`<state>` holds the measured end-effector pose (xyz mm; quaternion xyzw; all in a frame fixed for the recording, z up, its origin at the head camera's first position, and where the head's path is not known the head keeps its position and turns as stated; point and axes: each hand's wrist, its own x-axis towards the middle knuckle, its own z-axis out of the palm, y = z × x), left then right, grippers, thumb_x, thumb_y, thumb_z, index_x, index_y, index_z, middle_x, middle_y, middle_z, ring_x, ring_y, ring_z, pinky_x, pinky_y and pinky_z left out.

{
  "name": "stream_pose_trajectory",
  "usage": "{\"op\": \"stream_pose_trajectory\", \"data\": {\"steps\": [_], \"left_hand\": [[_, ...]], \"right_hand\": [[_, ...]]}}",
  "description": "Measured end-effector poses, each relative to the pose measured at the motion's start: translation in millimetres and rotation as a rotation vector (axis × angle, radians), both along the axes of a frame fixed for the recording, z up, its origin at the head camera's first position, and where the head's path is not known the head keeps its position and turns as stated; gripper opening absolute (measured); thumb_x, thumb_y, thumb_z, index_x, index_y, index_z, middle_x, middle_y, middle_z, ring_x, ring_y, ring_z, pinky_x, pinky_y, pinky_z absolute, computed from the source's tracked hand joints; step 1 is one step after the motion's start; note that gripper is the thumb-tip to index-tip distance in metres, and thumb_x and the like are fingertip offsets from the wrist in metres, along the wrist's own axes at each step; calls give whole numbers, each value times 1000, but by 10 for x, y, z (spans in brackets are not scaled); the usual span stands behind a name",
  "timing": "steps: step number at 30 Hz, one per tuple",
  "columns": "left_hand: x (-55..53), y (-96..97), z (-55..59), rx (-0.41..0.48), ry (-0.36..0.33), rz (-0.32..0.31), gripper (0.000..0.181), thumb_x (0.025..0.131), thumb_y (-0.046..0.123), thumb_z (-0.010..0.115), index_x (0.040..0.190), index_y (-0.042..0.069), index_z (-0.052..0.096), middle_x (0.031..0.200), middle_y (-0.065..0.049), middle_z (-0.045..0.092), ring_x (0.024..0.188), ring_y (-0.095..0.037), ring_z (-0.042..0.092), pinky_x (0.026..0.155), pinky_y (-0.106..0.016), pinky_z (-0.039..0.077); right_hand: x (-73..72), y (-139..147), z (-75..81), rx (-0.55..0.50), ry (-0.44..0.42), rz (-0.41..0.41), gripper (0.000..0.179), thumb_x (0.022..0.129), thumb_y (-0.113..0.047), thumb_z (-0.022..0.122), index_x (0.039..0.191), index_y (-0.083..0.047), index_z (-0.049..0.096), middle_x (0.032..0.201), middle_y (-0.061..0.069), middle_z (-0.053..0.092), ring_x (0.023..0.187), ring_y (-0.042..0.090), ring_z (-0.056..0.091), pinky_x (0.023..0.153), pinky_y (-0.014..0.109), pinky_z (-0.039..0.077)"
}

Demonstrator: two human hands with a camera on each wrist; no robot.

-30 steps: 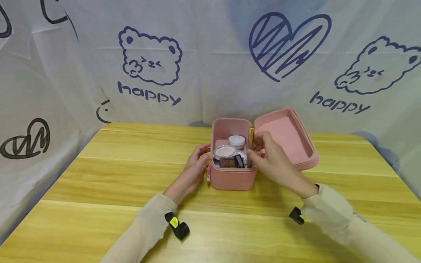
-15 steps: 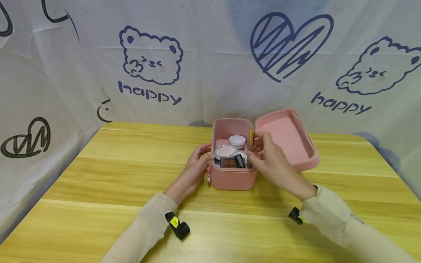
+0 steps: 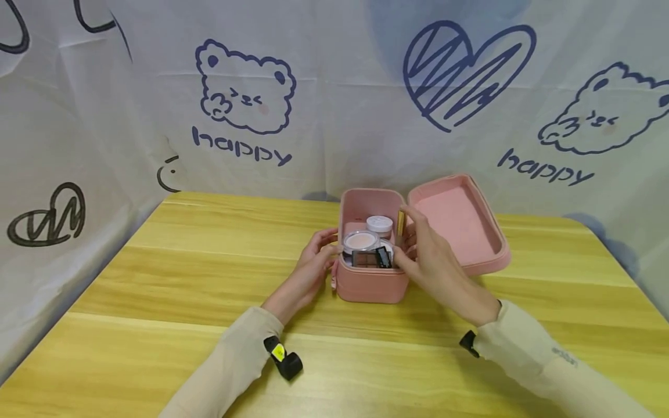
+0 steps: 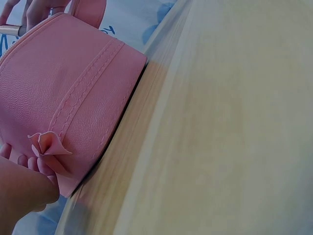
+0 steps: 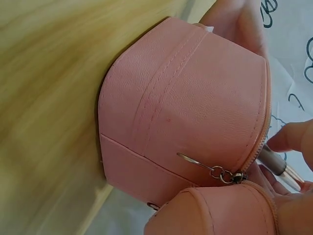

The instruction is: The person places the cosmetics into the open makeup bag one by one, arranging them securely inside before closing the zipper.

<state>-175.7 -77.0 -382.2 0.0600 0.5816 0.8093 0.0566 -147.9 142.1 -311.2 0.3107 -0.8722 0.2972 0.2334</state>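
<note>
In the head view a pink cosmetic case stands on the table with its lid folded open to the right. Makeup fills its front part: a round powder compact, a white-lidded jar and a dark eyeshadow palette. My left hand rests against the case's left side, fingertips beside the small pink bow. At the right rim, my right hand pinches a slim gold-capped cosmetic tube, upright and partly inside the case. Its brownish body shows in the right wrist view.
The wooden table spreads out on both sides and in front. A white cloth with bear and heart drawings hangs behind its back edge. A metal zipper pull hangs on the case by the lid hinge.
The gold-capped tube has sunk slightly lower into the case. My right index finger has moved up to the top of its cap. My left hand has stayed at the case.
</note>
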Motion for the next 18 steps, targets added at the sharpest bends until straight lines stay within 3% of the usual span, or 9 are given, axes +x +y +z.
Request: {"op": "stream_pose_trajectory", "data": {"steps": [9, 15, 18], "left_hand": [[14, 4, 22, -6, -9, 3, 52, 88, 6, 53, 137, -3, 40, 138, -20, 40, 107, -21, 48, 86, -26, 41], [19, 9, 29, -1, -15, 3, 52, 87, 6, 53, 137, -3, 40, 138, -21, 40, 106, -21, 49, 85, -26, 41], [20, 7, 33, -2, -11, 3, 52, 87, 6, 52, 137, -3, 40, 139, -22, 39, 107, -21, 48, 86, -26, 41]], "right_hand": [[11, 7, 24, 84, -30, 0, 68, 81, 6, 67, 140, 5, 33, 95, 18, 58, 77, 24, 62, 64, 34, 54], [59, 22, 104, 127, -88, -24, 73, 85, 1, 65, 148, 6, 26, 127, 29, 48, 84, 29, 56, 70, 40, 52], [68, 38, 138, 120, -107, -49, 69, 87, -1, 64, 146, 6, 29, 136, 30, 42, 89, 35, 59, 76, 45, 53]]}}
